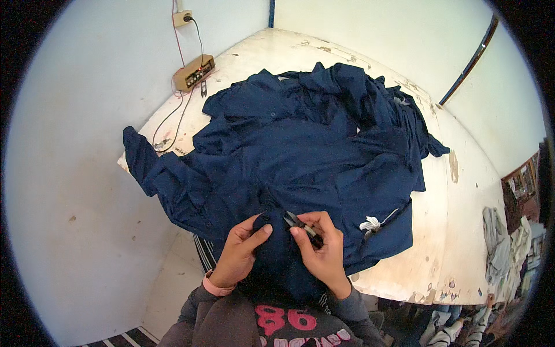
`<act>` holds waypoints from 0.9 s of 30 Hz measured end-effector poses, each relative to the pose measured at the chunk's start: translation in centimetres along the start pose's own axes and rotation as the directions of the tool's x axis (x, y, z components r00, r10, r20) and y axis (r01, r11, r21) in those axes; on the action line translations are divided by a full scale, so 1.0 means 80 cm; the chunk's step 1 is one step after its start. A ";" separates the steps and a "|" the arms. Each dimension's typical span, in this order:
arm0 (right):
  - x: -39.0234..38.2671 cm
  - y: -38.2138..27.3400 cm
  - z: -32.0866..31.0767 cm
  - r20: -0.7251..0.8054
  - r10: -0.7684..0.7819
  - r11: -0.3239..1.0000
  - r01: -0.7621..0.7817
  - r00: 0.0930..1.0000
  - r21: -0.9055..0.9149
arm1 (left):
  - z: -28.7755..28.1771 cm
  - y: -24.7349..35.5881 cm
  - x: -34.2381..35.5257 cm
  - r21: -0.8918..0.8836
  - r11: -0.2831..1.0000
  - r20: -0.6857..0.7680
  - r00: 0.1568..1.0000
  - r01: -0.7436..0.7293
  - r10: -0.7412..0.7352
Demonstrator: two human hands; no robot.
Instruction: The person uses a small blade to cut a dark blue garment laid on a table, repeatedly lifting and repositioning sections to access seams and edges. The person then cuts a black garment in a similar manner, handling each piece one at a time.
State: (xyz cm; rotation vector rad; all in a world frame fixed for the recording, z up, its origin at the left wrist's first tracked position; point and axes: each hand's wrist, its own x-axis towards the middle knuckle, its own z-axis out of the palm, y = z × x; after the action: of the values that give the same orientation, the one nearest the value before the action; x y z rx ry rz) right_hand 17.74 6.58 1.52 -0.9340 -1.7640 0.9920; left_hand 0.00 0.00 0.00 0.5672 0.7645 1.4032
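Note:
A large heap of navy fabric garments (300, 150) spreads over the pale table and hangs toward my lap. My left hand (245, 248) pinches the navy cloth at the lower middle, beside a small dark round detail, perhaps a button (266, 218). My right hand (321, 251) grips small thread snips (295, 221), their blades against that same bit of cloth. A white flower-shaped piece (371, 224) with a thin strand lies on the fabric to the right of my hands.
The worn, pale table (451, 231) meets white walls behind and right. A brown electrical box (193, 72) with cables sits at back left, below a wall socket (182, 18). Piles of pale cloth (496, 248) lie at the right edge. A dark strip (468, 61) runs along the right wall.

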 end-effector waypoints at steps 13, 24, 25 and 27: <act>-0.001 -0.004 0.009 -0.027 -0.003 0.999 0.002 1.000 -0.051 | 0.005 -0.046 0.004 -0.111 0.989 -0.005 0.995 -0.098 0.098; -0.001 -0.005 0.014 -0.015 0.024 0.999 -0.024 1.000 -0.035 | -0.003 -0.051 0.004 -0.116 0.987 -0.014 0.994 -0.113 0.112; -0.003 0.001 0.015 -0.021 0.018 1.000 -0.018 1.000 -0.020 | -0.003 -0.052 0.004 -0.129 0.986 -0.014 0.994 -0.105 0.104; -0.003 0.004 0.016 -0.021 0.015 1.000 -0.016 1.000 -0.009 | -0.004 -0.053 0.003 -0.138 0.986 -0.023 0.995 -0.098 0.095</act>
State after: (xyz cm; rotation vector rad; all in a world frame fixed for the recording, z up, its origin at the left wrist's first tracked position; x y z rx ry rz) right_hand 16.70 6.16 0.80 -0.9618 -1.7473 0.9815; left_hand 2.52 -0.27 -3.44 0.4898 0.6539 1.5393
